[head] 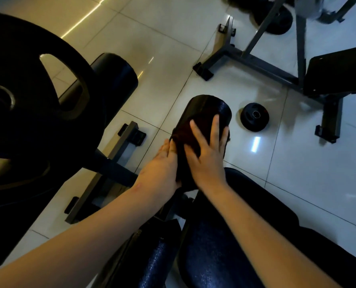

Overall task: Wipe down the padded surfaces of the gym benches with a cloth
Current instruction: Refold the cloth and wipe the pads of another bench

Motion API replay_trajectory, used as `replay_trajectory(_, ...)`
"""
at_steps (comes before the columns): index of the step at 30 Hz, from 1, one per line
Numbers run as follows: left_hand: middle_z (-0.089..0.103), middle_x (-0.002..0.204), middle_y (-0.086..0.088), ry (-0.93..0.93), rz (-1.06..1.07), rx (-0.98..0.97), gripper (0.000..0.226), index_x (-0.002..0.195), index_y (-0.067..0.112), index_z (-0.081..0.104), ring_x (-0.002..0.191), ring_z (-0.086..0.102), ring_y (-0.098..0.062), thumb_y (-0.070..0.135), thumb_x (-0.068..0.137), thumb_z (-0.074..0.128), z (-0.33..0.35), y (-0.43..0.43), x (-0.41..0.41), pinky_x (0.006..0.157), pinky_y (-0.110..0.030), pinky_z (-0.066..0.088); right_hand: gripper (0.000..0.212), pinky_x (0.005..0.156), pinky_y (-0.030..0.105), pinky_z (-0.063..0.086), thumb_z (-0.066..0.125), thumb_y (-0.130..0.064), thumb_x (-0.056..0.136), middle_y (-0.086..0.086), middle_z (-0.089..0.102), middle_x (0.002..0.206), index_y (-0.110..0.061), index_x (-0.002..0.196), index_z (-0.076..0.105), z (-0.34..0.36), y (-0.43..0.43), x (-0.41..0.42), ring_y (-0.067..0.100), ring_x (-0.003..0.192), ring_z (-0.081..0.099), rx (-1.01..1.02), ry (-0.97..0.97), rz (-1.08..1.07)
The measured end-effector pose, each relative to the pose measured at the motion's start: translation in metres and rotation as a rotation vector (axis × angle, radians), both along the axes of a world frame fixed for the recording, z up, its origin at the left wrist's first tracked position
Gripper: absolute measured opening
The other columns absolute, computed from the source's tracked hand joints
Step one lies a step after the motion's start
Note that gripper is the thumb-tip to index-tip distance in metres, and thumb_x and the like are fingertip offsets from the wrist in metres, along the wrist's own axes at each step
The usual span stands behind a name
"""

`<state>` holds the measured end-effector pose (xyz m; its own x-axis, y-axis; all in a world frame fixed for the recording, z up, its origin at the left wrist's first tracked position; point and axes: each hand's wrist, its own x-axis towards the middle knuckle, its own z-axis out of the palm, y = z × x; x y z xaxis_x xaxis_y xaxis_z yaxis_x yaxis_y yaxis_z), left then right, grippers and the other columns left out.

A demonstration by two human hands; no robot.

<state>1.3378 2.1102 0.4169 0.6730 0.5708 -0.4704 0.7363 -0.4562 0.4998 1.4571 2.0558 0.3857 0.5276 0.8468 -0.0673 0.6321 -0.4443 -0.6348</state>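
Observation:
A dark cloth (190,132) is draped over a black padded roller (212,107) at the end of the bench. My right hand (207,156) lies on top of the cloth with its fingers spread and curved over the roller. My left hand (162,167) presses against the roller's left side at the cloth's edge, fingers straight. The bench's dark blue padded seat (220,242) runs below my forearms toward the bottom of the view.
A second padded roller (116,73) and a large black weight plate (27,90) stand at the left. A small weight plate (254,117) lies on the tiled floor to the right. Another bench with a grey metal frame (276,67) stands at the upper right.

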Motion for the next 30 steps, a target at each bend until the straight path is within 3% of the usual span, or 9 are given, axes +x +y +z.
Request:
replay_trajectory(2, -0.011, 0.163, -0.004, 0.039, -0.011, -0.002, 0.108, 0.153, 0.01, -0.012, 0.15, 0.005, -0.02, 0.037, 0.087, 0.069, 0.002, 0.002, 0.001, 0.121, -0.035, 0.018, 0.056, 0.116, 0.052, -0.003, 0.047, -0.043, 0.097, -0.005, -0.019, 0.16, -0.041, 0.149, 0.025, 0.005, 0.028, 0.023, 0.027, 0.144, -0.025, -0.057, -0.052, -0.025)
replay_trajectory(6, -0.011, 0.163, -0.007, 0.067, -0.039, 0.01, 0.106, 0.152, 0.008, -0.014, 0.15, 0.002, -0.02, 0.041, 0.089, 0.064, 0.007, -0.001, 0.003, 0.121, -0.034, 0.015, 0.054, 0.118, 0.055, -0.001, 0.044, -0.046, 0.099, -0.001, -0.01, 0.162, -0.04, 0.149, 0.026, 0.018, 0.065, 0.061, 0.031, 0.146, -0.018, -0.156, -0.068, -0.114)
replay_trajectory(12, -0.009, 0.163, -0.008, 0.043, -0.027, 0.032, 0.105, 0.153, 0.008, -0.011, 0.15, 0.005, -0.021, 0.035, 0.089, 0.067, 0.005, -0.004, 0.001, 0.12, -0.036, 0.02, 0.058, 0.119, 0.051, -0.001, 0.049, -0.036, 0.098, -0.003, -0.013, 0.161, -0.035, 0.15, 0.025, 0.007, 0.024, 0.013, 0.025, 0.146, -0.02, -0.007, -0.027, -0.095)
replay_trajectory(17, -0.009, 0.163, -0.003, -0.007, -0.028, 0.056, 0.098, 0.155, 0.012, -0.005, 0.147, 0.018, -0.02, 0.017, 0.089, 0.066, 0.001, -0.008, -0.002, 0.112, -0.038, 0.037, 0.064, 0.112, 0.038, -0.007, 0.053, -0.026, 0.097, -0.02, -0.026, 0.152, -0.047, 0.145, 0.015, -0.002, -0.035, -0.026, 0.01, 0.139, -0.03, 0.066, 0.159, 0.02)
replay_trajectory(19, -0.01, 0.163, -0.003, -0.01, -0.013, 0.043, 0.101, 0.155, 0.014, -0.008, 0.149, 0.012, -0.022, 0.022, 0.088, 0.067, 0.001, -0.008, -0.001, 0.115, -0.041, 0.032, 0.061, 0.111, 0.039, -0.007, 0.051, -0.034, 0.097, -0.016, -0.027, 0.154, -0.046, 0.147, 0.017, 0.001, -0.018, -0.006, 0.014, 0.14, -0.03, 0.005, 0.087, 0.043)
replay_trajectory(22, -0.013, 0.162, -0.004, 0.005, -0.004, 0.026, 0.104, 0.153, 0.012, -0.014, 0.15, -0.001, -0.02, 0.034, 0.089, 0.066, 0.002, -0.006, 0.0, 0.122, -0.038, 0.014, 0.055, 0.116, 0.048, -0.004, 0.048, -0.043, 0.097, -0.006, -0.017, 0.16, -0.04, 0.148, 0.027, 0.008, 0.03, 0.031, 0.026, 0.145, -0.023, -0.05, -0.029, -0.012)
replay_trajectory(25, -0.013, 0.162, -0.006, 0.003, -0.018, 0.021, 0.103, 0.153, 0.01, -0.014, 0.15, -0.002, -0.02, 0.037, 0.09, 0.064, 0.004, -0.006, 0.0, 0.122, -0.036, 0.011, 0.052, 0.119, 0.053, 0.0, 0.044, -0.046, 0.098, -0.002, -0.005, 0.162, -0.039, 0.147, 0.031, 0.015, 0.06, 0.056, 0.029, 0.147, -0.014, -0.106, -0.068, -0.107)
replay_trajectory(28, -0.001, 0.164, -0.003, -0.117, 0.034, -0.061, 0.101, 0.155, 0.014, -0.002, 0.15, 0.004, -0.019, 0.041, 0.087, 0.067, 0.003, -0.002, -0.007, 0.12, -0.032, 0.011, 0.05, 0.12, 0.049, 0.001, 0.045, -0.044, 0.099, -0.001, 0.005, 0.162, -0.037, 0.147, 0.034, 0.013, 0.062, 0.062, 0.027, 0.148, -0.009, -0.078, -0.039, -0.114)
replay_trajectory(30, 0.02, 0.16, 0.001, -0.249, 0.185, -0.148, 0.098, 0.156, 0.019, 0.011, 0.146, 0.022, -0.02, 0.044, 0.083, 0.071, 0.0, 0.0, -0.012, 0.116, -0.033, 0.022, 0.049, 0.12, 0.05, 0.006, 0.047, -0.038, 0.099, 0.001, 0.01, 0.16, -0.034, 0.146, 0.036, 0.01, 0.056, 0.063, 0.027, 0.148, -0.003, -0.009, 0.024, -0.115)
